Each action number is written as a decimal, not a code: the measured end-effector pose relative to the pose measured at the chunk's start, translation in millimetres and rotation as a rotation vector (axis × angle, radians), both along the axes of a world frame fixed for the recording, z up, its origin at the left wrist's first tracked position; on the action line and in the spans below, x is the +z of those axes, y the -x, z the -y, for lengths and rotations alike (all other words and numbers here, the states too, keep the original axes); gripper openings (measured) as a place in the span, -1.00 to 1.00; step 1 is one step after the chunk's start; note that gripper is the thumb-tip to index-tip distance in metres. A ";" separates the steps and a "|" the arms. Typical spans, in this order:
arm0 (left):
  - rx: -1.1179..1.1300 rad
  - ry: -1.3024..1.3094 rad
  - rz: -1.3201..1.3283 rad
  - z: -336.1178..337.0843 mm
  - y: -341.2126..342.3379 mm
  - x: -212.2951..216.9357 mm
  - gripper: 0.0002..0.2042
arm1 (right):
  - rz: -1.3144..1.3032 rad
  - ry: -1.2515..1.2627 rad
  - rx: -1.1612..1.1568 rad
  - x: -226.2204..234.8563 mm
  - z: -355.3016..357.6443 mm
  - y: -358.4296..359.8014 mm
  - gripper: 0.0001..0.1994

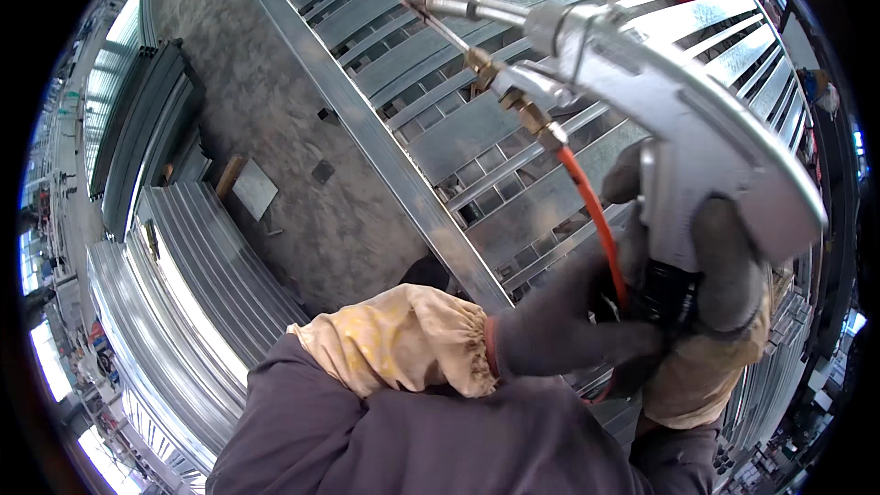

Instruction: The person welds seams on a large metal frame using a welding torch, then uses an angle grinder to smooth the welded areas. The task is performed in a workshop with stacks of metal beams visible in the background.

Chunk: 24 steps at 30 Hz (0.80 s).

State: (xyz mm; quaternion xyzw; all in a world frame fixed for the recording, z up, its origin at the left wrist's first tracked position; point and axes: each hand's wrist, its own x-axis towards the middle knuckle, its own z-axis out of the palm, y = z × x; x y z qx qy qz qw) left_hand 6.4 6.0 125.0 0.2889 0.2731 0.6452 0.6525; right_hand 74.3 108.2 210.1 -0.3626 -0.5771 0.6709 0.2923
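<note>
A silver welding gun [683, 119] with a pistol grip is raised at the right, its nozzle [449, 2] pointing up and left. Beneath the nozzle runs a thin guide with brass fittings [522, 112], from which an orange hose [591, 206] drops to the grip. My right hand [727, 266], in a dark grey glove, is closed around the grip. My gloved left hand [582, 321] is closed at the grip's lower end, beside the hose and a black cable. Blur and overlap hide some of its fingers. The gun is held above a large slatted metal frame [367, 142].
Long galvanized profiles [197, 247] are stacked on the left. A small metal sheet [255, 191] and scraps lie on the dusty concrete floor [225, 64] between stack and frame. More metal lengths [784, 357] lie at the lower right.
</note>
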 end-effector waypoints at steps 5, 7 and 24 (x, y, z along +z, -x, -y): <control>0.052 0.352 0.285 16.0 -3.2 -35.6 -0.46 | 0.181 0.136 0.334 -67.1 -8.7 -2.0 -0.69; 0.054 0.455 0.193 31.9 -6.4 -62.6 -0.53 | 0.217 0.136 0.461 -91.3 -2.9 7.0 -0.65; -0.024 0.539 -0.020 34.5 13.0 -102.9 -0.59 | 0.290 -0.032 0.562 -150.2 -3.0 28.9 -0.62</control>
